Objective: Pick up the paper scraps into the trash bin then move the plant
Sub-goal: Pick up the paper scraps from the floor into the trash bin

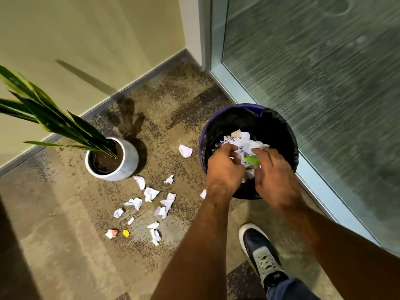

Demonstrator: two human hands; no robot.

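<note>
Reaching over the trash bin (279, 126), both hands are right above its black liner, and they're full of paper. The left hand (225, 167) has its fingers (232, 149) curled around a wad of white crumpled scraps, and the right hand (275, 176) has its fingers (259, 153) bent onto the same bundle, with a bright green scrap (252, 160) showing between the two sets of fingertips. Just beyond the fingertips, a heap of white paper (244, 140) sits over the bin's opening; whether it lies in the bin or is part of the held wad, I cannot tell. Off to the left of the left fingers, plenty is scattered on the carpet (65, 234): one white crumpled scrap (185, 150) lies just beside the bin's purple rim, and a loose cluster of white scraps (151, 193) spreads out below and left of the left wrist. At the near-left edge of that cluster sit a small yellow scrap (126, 233) and an orange-and-white scrap (112, 233), close together but apart. Farther left of the fingers, well clear of the bin, the plant (49, 118) stands in its white pot (127, 163) near the wall's baseboard, long leaves leaning to the left. Below the right forearm, a dark shoe (259, 252) is planted on the carpet beside the glass panel's metal frame (320, 187).
</note>
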